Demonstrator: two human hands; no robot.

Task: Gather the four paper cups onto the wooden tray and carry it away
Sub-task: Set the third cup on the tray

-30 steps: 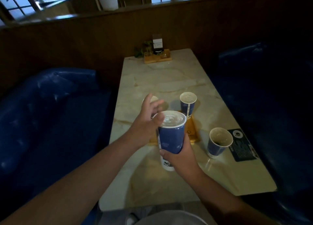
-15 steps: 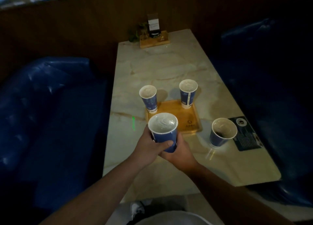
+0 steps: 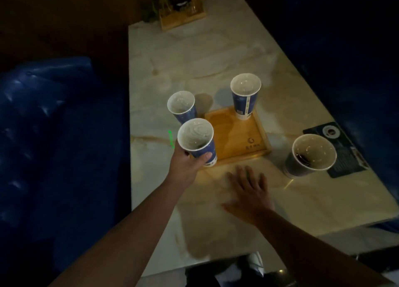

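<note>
A square wooden tray (image 3: 235, 135) lies on the marble table (image 3: 216, 55). My left hand (image 3: 186, 164) grips a blue paper cup (image 3: 197, 139) at the tray's near-left corner, its base at the tray's edge. A second cup (image 3: 182, 107) stands just behind it at the far-left corner. A third cup (image 3: 245, 94) stands upright on the far-right corner of the tray. The fourth cup (image 3: 309, 156), with dark dregs inside, stands on the table to the right of the tray. My right hand (image 3: 248, 189) hovers flat and open over the table, just in front of the tray.
A dark printed card (image 3: 336, 148) lies on the table beside the fourth cup. A wooden holder (image 3: 183, 16) with a sign and a plant stands at the far end. Blue padded benches (image 3: 54, 135) flank the table on both sides.
The cup went from both hands to my left hand alone and came down to the tray's near-left corner. My right hand let go and drew back, open. The view tilted down.
</note>
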